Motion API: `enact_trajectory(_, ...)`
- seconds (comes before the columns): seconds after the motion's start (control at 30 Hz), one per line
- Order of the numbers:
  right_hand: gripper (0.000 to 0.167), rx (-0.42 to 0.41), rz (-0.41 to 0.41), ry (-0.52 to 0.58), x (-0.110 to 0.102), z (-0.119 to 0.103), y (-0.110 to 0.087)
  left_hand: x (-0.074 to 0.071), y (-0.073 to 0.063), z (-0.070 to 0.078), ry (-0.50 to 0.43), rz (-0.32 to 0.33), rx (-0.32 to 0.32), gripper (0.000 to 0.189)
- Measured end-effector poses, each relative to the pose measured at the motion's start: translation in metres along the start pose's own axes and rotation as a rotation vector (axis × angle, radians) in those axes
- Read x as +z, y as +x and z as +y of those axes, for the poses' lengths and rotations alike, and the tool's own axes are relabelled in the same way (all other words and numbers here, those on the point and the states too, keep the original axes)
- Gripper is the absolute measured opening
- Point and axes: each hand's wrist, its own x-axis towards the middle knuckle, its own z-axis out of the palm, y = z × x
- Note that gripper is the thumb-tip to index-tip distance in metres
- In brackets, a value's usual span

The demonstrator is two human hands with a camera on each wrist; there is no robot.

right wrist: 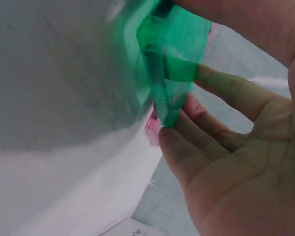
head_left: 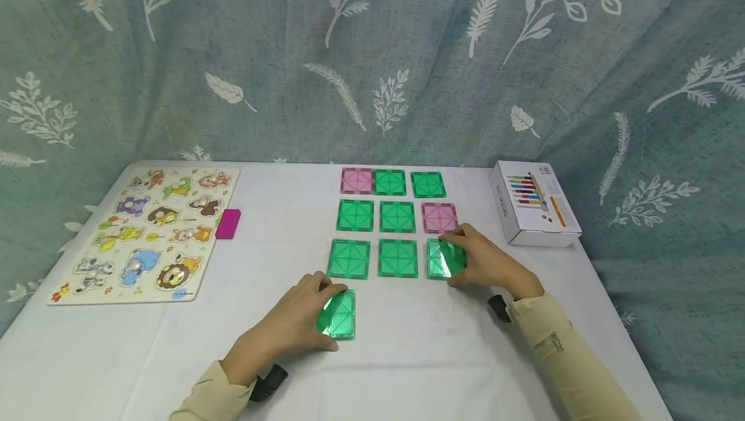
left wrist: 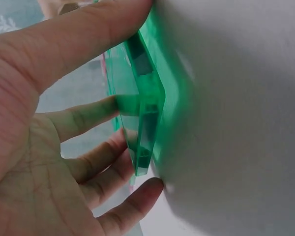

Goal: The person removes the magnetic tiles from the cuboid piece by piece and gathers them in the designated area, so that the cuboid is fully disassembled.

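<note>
My left hand (head_left: 299, 319) grips a translucent green magnetic tile (head_left: 345, 316) by its near and far edges, thumb on the near side, close over the white table. In the left wrist view the thumb and fingers span this tile (left wrist: 142, 103). Over on the right, my right hand (head_left: 485, 260) holds another green magnetic tile (head_left: 438, 259) between thumb and fingers at the right end of the nearest row. The right wrist view shows that tile (right wrist: 169, 64) edge-on within the grasp. Beside it in the row lie two green tiles (head_left: 398, 259); behind it is a pink tile (head_left: 439, 218).
Further rows of tiles lie behind, with another pink tile (head_left: 357, 181) at the back left. An animal peg puzzle board (head_left: 157, 211) lies at left, a magenta block (head_left: 228, 224) by its edge. A white box (head_left: 537, 204) stands at back right, before a leaf-patterned curtain (head_left: 279, 39).
</note>
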Motion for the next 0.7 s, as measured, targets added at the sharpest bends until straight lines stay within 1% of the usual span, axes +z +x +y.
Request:
enact_trajectory(0.2,0.087,-0.007,-0.059,-0.011,-0.004,0.000,0.007,0.000,0.001,0.003,0.020,-0.017,0.022,0.090)
enact_trajectory(0.43,0.084,-0.040,-0.057,-0.024,-0.006,0.007,0.010,0.001,0.005,0.004,0.040,-0.004,0.031,0.090)
enact_trajectory(0.7,0.083,-0.047,-0.055,0.022,-0.003,0.015,0.011,0.005,0.006,0.004,0.058,-0.001,0.046,0.091)
